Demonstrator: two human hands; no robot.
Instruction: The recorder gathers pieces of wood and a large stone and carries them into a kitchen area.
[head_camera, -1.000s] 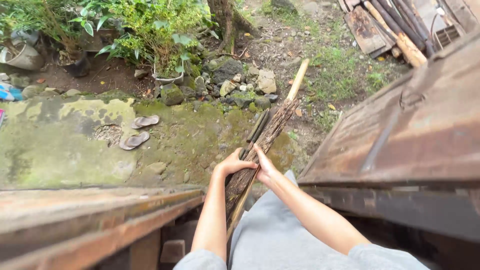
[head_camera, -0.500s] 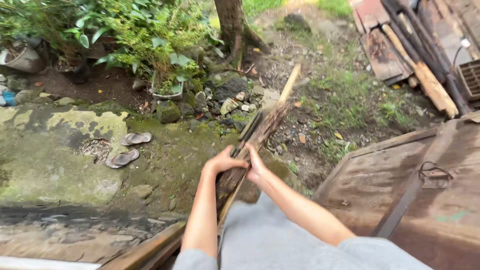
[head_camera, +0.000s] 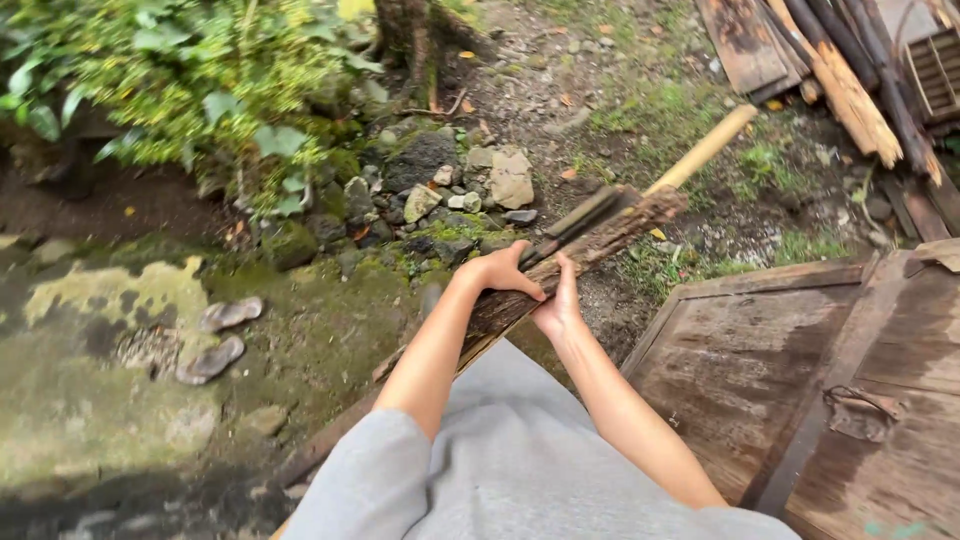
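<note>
Left hand (head_camera: 503, 272): curling over the top of a bundle of weathered wood (head_camera: 590, 240), fingers wrapped down around its upper edge.
Right hand (head_camera: 558, 305): pressing against the same bundle from below and to the right, fingers closing on it; the two hands are lying just beside each other.
Bundle of weathered wood: dark, rotting planks and a pale bamboo pole (head_camera: 705, 150), being held at a slant in front of the person, far end pointing up and right over the ground.
Wooden panel (head_camera: 790, 380): old and grey-brown, lying flat to the right, with a rusty metal handle (head_camera: 855, 410).
Pair of sandals (head_camera: 215, 340): resting on mossy concrete (head_camera: 90, 400) at left.
Stones (head_camera: 480, 180): lying piled beyond the hands, beside leafy plants (head_camera: 190, 80).
Stacked timber (head_camera: 830, 70): leaning at upper right.
</note>
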